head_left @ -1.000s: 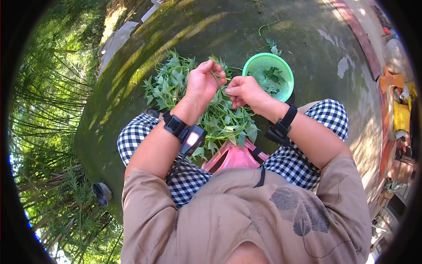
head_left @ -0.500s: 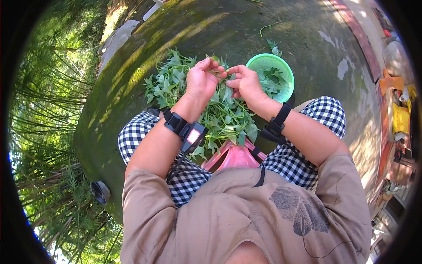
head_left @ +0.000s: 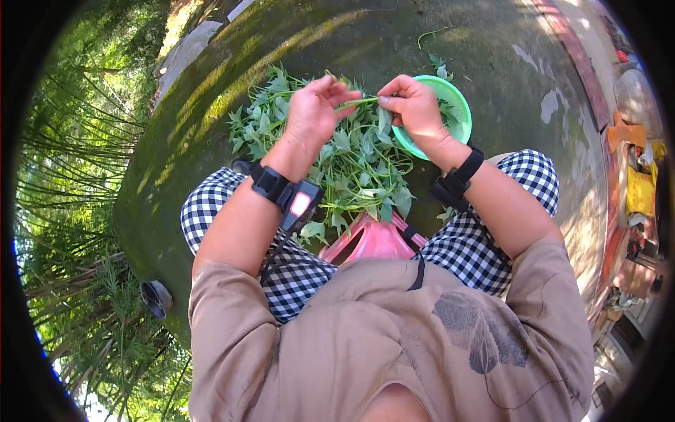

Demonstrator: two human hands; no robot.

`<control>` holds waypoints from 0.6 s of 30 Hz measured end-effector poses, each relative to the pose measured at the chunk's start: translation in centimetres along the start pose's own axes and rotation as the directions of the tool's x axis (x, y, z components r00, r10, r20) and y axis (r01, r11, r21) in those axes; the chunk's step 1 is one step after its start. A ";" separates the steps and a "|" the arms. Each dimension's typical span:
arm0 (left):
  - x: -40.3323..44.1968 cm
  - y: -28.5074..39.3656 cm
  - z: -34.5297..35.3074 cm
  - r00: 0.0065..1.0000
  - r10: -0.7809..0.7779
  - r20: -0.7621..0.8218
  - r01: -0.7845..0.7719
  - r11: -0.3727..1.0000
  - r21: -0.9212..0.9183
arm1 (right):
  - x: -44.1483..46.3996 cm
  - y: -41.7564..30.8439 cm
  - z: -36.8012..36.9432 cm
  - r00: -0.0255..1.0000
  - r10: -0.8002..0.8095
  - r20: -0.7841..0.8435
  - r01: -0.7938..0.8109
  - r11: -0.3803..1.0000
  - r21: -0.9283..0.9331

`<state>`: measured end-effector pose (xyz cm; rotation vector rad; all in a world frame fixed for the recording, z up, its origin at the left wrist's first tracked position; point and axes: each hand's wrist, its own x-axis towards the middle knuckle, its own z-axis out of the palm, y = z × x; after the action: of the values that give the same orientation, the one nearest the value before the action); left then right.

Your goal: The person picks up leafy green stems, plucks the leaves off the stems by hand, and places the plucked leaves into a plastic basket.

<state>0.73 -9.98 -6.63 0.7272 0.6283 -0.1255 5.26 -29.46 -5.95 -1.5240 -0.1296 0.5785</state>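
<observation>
Right fingers [head_left: 402, 85] pinched closed on green stem [head_left: 367, 100], left fingers [head_left: 344, 96] half-curled at its other end.
Two-sided support probably steadies the stem; can't tell if left side actually grips. Leafy pile [head_left: 360, 172] sits below, just far of pink stool [head_left: 381, 240], likely for short reach. Green basket [head_left: 464, 126] at far right, just beyond right fingers, presumably same reason.

One pile [head_left: 365, 165] of greens; over it, one stem [head_left: 363, 101] between two hands [head_left: 313, 114] [head_left: 416, 112]; beside it, one basket [head_left: 464, 109]; at the pile's near end, one stool [head_left: 380, 243].
</observation>
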 end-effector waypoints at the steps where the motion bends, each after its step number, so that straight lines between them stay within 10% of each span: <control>1: 0.8 0.7 -1.2 0.999 0.027 -0.017 -0.028 1.000 -0.015 | 0.2 0.1 -0.9 1.000 -0.001 -0.011 0.001 1.000 0.008; 6: 0.7 9.6 -8.2 0.925 0.311 -0.217 -0.302 0.950 0.074 | 0.9 3.3 -7.4 0.979 -0.058 -0.195 0.036 0.993 -0.112; 8: -1.7 12.4 -10.3 0.777 0.502 -0.380 -0.371 0.853 0.368 | 2.0 7.2 -11.4 0.962 0.065 -0.267 -0.139 0.953 -0.270; 10: -3.9 14.2 -13.0 0.537 0.767 -0.351 -0.174 0.508 0.844 | 0.6 9.7 -12.5 0.957 -0.186 -0.225 -0.135 0.400 -0.906; 11: -2.8 16.4 -19.4 0.435 0.898 -0.061 0.064 0.037 0.997 | -0.4 10.3 -11.9 0.980 -0.076 -0.184 -0.155 0.290 -0.944; 13: -6.1 16.6 -19.0 0.450 0.869 -0.207 0.543 -0.083 0.836 | -2.1 11.1 -9.5 0.971 0.239 -0.026 -0.042 0.063 -0.997; 18: -7.4 18.1 -26.5 0.647 0.730 -0.220 0.615 -0.329 0.717 | -7.0 13.6 -0.9 0.620 0.414 0.667 0.604 0.290 -0.742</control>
<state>-12.54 20.17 -7.00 2.9353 1.3429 -0.2009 -4.10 -34.06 -17.15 -2.2793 -1.6210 1.1695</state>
